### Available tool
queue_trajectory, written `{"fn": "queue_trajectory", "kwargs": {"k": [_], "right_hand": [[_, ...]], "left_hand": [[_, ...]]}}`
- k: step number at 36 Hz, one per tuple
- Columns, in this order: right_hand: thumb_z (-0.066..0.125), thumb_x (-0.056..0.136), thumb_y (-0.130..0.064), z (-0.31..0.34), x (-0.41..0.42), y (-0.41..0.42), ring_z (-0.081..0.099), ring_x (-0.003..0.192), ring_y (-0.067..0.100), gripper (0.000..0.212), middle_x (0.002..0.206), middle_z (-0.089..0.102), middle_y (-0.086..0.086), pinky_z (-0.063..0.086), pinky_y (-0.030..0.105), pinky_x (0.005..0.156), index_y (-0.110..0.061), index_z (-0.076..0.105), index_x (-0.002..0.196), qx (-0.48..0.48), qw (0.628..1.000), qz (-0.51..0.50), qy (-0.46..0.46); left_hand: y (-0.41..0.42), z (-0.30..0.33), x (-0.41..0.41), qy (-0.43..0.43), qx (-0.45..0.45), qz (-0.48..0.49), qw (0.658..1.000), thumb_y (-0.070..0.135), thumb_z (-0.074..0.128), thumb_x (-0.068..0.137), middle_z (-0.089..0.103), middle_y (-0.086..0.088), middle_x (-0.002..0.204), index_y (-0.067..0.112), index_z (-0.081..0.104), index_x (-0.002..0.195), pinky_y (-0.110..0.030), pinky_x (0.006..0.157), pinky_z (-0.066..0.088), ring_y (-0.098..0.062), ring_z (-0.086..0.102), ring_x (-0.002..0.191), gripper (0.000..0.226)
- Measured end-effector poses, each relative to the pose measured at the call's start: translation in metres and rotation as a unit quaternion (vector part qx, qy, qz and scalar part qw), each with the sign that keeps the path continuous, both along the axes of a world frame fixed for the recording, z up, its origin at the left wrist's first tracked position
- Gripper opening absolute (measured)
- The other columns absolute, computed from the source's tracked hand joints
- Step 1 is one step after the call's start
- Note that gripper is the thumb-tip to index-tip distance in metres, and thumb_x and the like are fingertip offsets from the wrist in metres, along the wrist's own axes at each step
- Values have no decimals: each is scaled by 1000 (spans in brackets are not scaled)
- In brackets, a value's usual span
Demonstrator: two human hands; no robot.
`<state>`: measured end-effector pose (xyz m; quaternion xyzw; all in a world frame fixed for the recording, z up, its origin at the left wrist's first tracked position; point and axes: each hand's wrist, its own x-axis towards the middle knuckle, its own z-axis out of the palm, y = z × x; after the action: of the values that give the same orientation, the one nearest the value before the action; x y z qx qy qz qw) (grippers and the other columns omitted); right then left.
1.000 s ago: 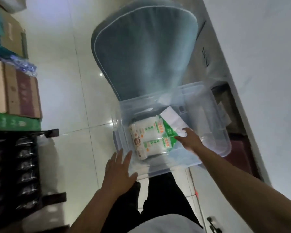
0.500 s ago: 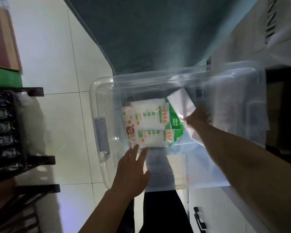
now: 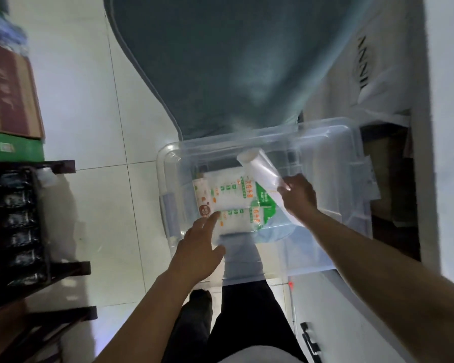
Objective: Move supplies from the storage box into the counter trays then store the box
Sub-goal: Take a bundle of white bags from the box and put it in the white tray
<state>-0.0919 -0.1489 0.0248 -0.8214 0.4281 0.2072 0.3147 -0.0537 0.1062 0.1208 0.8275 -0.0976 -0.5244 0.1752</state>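
Observation:
A clear plastic storage box [image 3: 165, 163] sits on the floor in front of my legs. Inside it lie two white packets with green and orange print [image 3: 231, 200], side by side. My right hand [image 3: 298, 196] is inside the box, shut on a sleeve of clear plastic cups [image 3: 260, 170] and holding it tilted above the packets. My left hand [image 3: 198, 247] hovers at the box's near-left edge, fingers spread, with fingertips touching the nearer packet's corner.
A grey-blue chair seat [image 3: 233, 66] lies behind the box. Cardboard cartons [image 3: 8, 93] and a dark rack of wrapped goods [image 3: 21, 218] stand on the left. A white counter [image 3: 446, 127] runs along the right, with a dark opening [image 3: 393, 205] under it.
My right hand has lifted the cup sleeve up off the packets. My left hand has moved forward to the nearer packet's corner. The view has pulled back a little.

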Motion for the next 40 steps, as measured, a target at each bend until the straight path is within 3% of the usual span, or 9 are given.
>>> {"fn": "queue_trajectory", "kwargs": {"k": [5,8,11,14,18,23,29,35,40], "right_hand": [[72,85,-21,86,-5,16,63,84,20,27,102,67,6,41,24,67,-4,70,107,134,977,-128,-110],[74,83,-14,146,-15,31,67,80,21,7,90,73,3,47,30,72,-13,75,90,231,932,-213,-180],[71,82,-6,201,-28,51,72,89,27,15,96,77,8,57,36,75,-11,76,95,301,879,-272,-249],[66,85,-1,249,-43,76,70,90,28,17,102,75,13,58,39,81,-5,72,100,339,829,-327,-302],[67,82,-7,295,-73,116,68,99,35,25,109,73,16,55,48,92,-3,71,107,325,789,-376,-361],[65,82,-9,326,-121,169,65,101,32,43,115,68,13,58,48,79,-9,62,125,359,740,-355,-445],[61,80,17,341,-178,215,67,104,41,75,119,65,25,58,53,78,-24,45,139,287,764,-347,-463],[62,78,19,364,-242,226,66,105,40,77,119,63,26,57,57,80,-35,52,132,206,729,-404,-514],[63,81,15,373,-297,223,65,107,42,89,119,65,24,53,64,84,-46,38,140,162,714,-430,-528]], "left_hand": [[2,35,13,11,-85,97,992,29,71,86,35,2,154,38,19,152,-30,108,35,-16,40,136,84],[5,58,19,32,-149,130,980,30,81,78,41,3,147,38,27,150,-28,106,39,-14,47,129,90],[14,84,24,58,-198,118,971,34,84,73,43,9,144,43,34,145,-31,104,43,-11,46,128,89],[27,114,25,95,-257,87,958,28,83,76,57,12,132,45,48,134,-25,90,52,-11,57,119,70],[52,152,16,150,-312,92,934,9,78,79,70,2,117,34,58,128,-28,85,59,-12,69,101,58],[71,175,-3,185,-352,52,916,-4,75,79,73,-3,113,24,59,131,-31,86,59,-11,71,93,61],[64,202,-34,237,-379,-20,894,-7,70,81,73,-1,114,31,63,121,-37,87,58,-21,70,102,56],[34,236,-80,295,-383,-117,868,1,73,77,73,-5,116,39,65,120,-45,92,55,-28,69,107,58],[-4,257,-126,294,-377,-153,865,10,74,73,73,-3,117,36,59,128,-39,82,56,-26,70,105,63]]}}
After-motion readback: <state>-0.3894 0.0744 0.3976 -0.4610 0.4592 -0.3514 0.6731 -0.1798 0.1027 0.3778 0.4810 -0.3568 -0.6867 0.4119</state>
